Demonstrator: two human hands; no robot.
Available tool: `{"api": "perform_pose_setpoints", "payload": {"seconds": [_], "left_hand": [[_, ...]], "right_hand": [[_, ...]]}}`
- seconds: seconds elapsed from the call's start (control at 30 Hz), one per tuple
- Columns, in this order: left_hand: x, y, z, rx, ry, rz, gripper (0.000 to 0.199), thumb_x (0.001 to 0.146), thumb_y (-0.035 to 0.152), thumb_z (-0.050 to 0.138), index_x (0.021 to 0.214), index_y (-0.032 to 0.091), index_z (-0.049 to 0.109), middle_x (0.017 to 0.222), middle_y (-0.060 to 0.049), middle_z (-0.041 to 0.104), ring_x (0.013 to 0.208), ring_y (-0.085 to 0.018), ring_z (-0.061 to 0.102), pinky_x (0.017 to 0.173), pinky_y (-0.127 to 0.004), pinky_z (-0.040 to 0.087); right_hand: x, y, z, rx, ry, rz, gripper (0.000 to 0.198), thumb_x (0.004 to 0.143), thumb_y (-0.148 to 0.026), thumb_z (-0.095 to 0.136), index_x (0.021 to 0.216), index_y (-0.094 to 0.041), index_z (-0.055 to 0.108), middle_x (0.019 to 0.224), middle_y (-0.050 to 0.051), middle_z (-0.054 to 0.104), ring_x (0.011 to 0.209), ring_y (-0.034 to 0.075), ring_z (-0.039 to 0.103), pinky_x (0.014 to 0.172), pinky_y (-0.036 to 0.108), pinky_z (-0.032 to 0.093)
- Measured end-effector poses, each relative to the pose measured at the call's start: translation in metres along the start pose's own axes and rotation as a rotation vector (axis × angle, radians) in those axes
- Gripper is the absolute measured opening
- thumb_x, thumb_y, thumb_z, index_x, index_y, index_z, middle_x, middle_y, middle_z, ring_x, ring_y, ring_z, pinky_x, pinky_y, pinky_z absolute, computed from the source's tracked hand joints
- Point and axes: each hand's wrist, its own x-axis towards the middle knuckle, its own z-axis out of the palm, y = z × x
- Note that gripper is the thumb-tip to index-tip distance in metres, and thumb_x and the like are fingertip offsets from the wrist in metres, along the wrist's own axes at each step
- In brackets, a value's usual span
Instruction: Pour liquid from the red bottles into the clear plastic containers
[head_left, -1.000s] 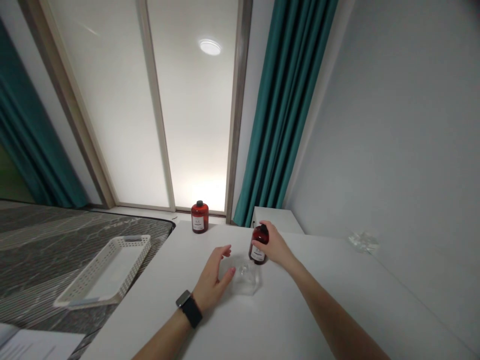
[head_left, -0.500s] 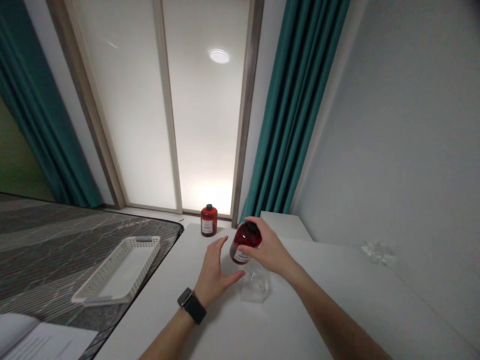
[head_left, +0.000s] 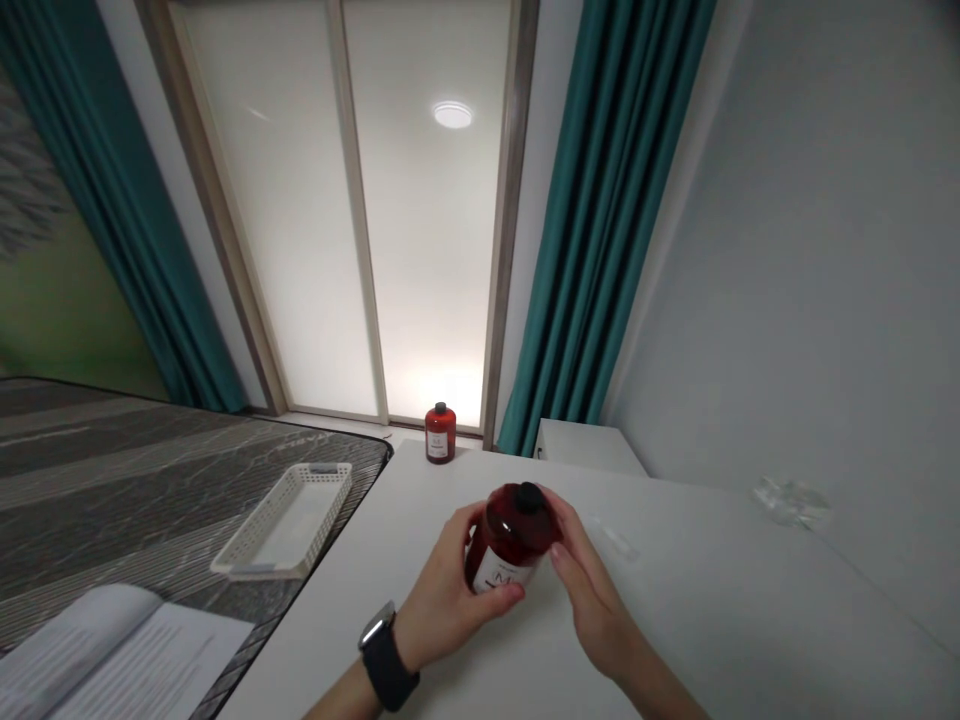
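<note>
Cradling one red bottle (head_left: pixel 517 530) between them over the table (head_left: pixel 675 640), the left hand (head_left: pixel 446 610) and the right hand (head_left: pixel 600 600) grip its sides; the step looks to me like two-handed handling, and the next move calls for a steady hold on its tilted body. Left of the held bottle I count one open book (head_left: pixel 142 650), then one basket (head_left: pixel 300 525), and beyond that bottle stands another bottle (head_left: pixel 440 433), two in all.

This is a room in a home: teal curtains (head_left: pixel 615 200) hang on both sides of frosted sliding doors (head_left: pixel 435 220), a white cabinet (head_left: pixel 589 447) stands beyond the white surface (head_left: pixel 697 610), and what is probably a bed (head_left: pixel 150 470), partly cut off, lies at left.
</note>
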Motion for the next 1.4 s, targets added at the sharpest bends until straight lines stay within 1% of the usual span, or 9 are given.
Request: {"api": "perform_pose_setpoints", "payload": {"seconds": [0.17,0.3,0.53,0.7,0.87,0.97,1.17,1.3,1.4], "left_hand": [[0.002,0.010,0.019,-0.091,-0.111,-0.036,0.066,0.073,0.027,0.079,0.131,0.022,0.047,0.125,-0.008,0.060,0.109,-0.027,0.058,0.098,-0.042,0.045],[0.002,0.011,0.036,-0.036,-0.152,-0.029,0.067,0.068,0.030,0.084,0.126,0.022,0.051,0.117,-0.007,0.060,0.104,-0.027,0.057,0.092,-0.040,0.047],[0.030,0.025,0.024,0.379,-0.274,0.277,0.029,0.096,0.034,0.050,0.120,0.018,0.050,0.102,-0.008,0.058,0.095,-0.024,0.053,0.086,-0.038,0.045],[0.071,0.039,0.018,0.868,-0.647,0.637,0.032,0.090,0.050,0.059,0.094,0.018,0.057,0.091,-0.007,0.063,0.083,-0.025,0.056,0.075,-0.035,0.043],[0.088,0.047,0.026,0.977,-0.801,0.833,0.026,0.090,0.048,0.062,0.091,0.023,0.058,0.086,-0.003,0.068,0.079,-0.022,0.060,0.069,-0.033,0.044],[0.091,0.052,0.033,0.979,-0.835,0.864,0.025,0.089,0.046,0.064,0.090,0.022,0.059,0.085,-0.003,0.070,0.078,-0.022,0.062,0.067,-0.033,0.044],[0.093,0.050,0.057,0.971,-0.799,0.841,0.027,0.087,0.046,0.066,0.077,0.021,0.063,0.072,-0.002,0.072,0.071,-0.021,0.064,0.065,-0.033,0.042],[0.092,0.043,0.065,1.029,-0.737,0.740,0.041,0.088,0.054,0.059,0.066,0.020,0.063,0.060,-0.004,0.069,0.062,-0.021,0.063,0.068,-0.035,0.041],[0.091,0.046,0.056,1.007,-0.761,0.688,0.040,0.085,0.057,0.061,0.074,0.019,0.064,0.068,-0.006,0.071,0.067,-0.024,0.064,0.070,-0.036,0.042]], "right_hand": [[-0.036,0.031,0.002,-0.089,0.026,0.055,0.085,0.089,-0.027,0.058,0.153,-0.032,0.002,0.162,0.005,0.015,0.149,0.025,0.012,0.119,0.054,0.009],[-0.049,0.034,-0.001,-0.032,0.050,0.123,0.105,0.081,-0.023,0.066,0.152,-0.035,-0.010,0.160,0.008,0.020,0.147,0.027,0.020,0.117,0.057,0.016],[-0.071,0.047,-0.020,-0.103,0.128,0.185,0.100,0.076,-0.017,0.067,0.153,-0.034,0.004,0.159,0.008,0.023,0.146,0.027,0.022,0.117,0.057,0.015],[-0.072,0.055,-0.027,-0.197,0.057,0.146,0.094,0.072,-0.010,0.065,0.151,-0.029,0.017,0.155,0.011,0.029,0.145,0.029,0.026,0.117,0.056,0.020],[-0.073,0.063,-0.029,-0.204,0.001,0.116,0.095,0.065,-0.003,0.064,0.147,-0.029,0.023,0.148,0.011,0.038,0.141,0.031,0.033,0.116,0.057,0.021],[-0.074,0.066,-0.030,-0.130,0.028,0.137,0.092,0.067,-0.008,0.067,0.146,-0.028,0.024,0.147,0.012,0.041,0.139,0.032,0.037,0.114,0.058,0.024],[-0.069,0.068,-0.026,0.043,0.095,0.200,0.068,0.067,-0.015,0.072,0.129,-0.025,0.047,0.126,0.010,0.060,0.121,0.032,0.055,0.107,0.054,0.039],[-0.069,0.070,-0.020,0.036,0.171,0.201,0.071,0.065,-0.011,0.071,0.129,-0.024,0.045,0.122,0.009,0.061,0.115,0.030,0.058,0.104,0.052,0.041],[-0.069,0.070,-0.019,0.008,0.155,0.204,0.073,0.065,-0.010,0.070,0.131,-0.025,0.042,0.126,0.009,0.058,0.119,0.029,0.056,0.107,0.051,0.038]]}}
